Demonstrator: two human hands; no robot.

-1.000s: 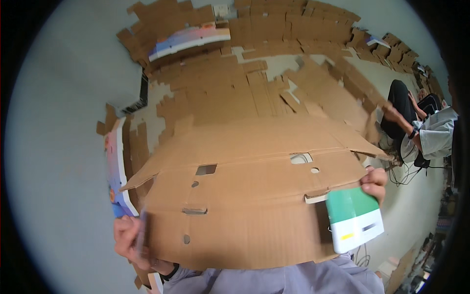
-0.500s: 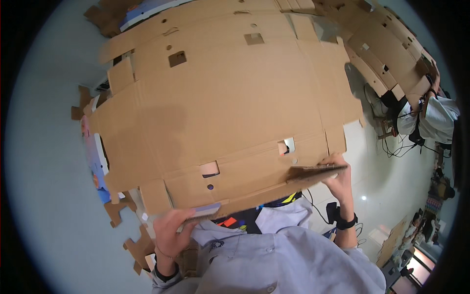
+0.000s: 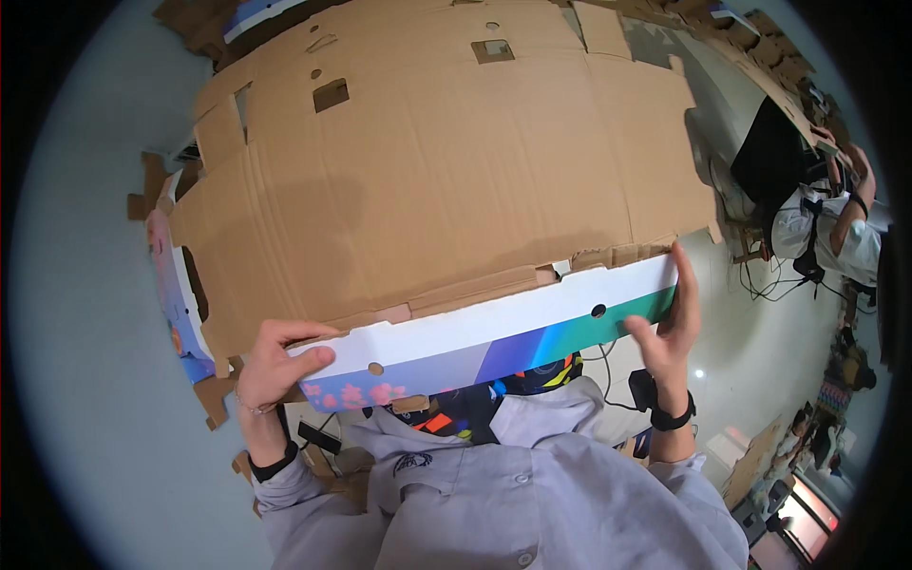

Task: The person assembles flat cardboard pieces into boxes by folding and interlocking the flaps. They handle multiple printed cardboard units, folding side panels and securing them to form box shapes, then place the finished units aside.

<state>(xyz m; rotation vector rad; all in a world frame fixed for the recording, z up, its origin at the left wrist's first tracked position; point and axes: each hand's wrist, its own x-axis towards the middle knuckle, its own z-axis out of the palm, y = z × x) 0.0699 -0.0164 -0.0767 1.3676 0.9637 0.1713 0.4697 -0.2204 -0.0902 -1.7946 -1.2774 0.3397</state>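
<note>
A large flat brown cardboard box blank point(image 3: 446, 161) with cut slots and round holes fills the middle of the view. Along its near edge a long flap point(image 3: 494, 328) stands folded, showing a printed side of white, purple, blue and green with pink flowers. My left hand point(image 3: 277, 366) grips the flap's left end, its thumb on the printed side and its fingers behind. At the right end, my right hand point(image 3: 670, 332) touches the flap with fingers stretched along its edge, the thumb held apart.
At the far right another person point(image 3: 831, 223) handles cardboard. Cables point(image 3: 774, 290) hang near that person. More printed cardboard point(image 3: 180, 304) lies beneath the blank's left side, and brown pieces point(image 3: 214, 399) stick out below it.
The near flap has been folded over, so its printed side now shows. My left hand moved left and up to its end; my right hand let go of the corner piece and its fingers straightened.
</note>
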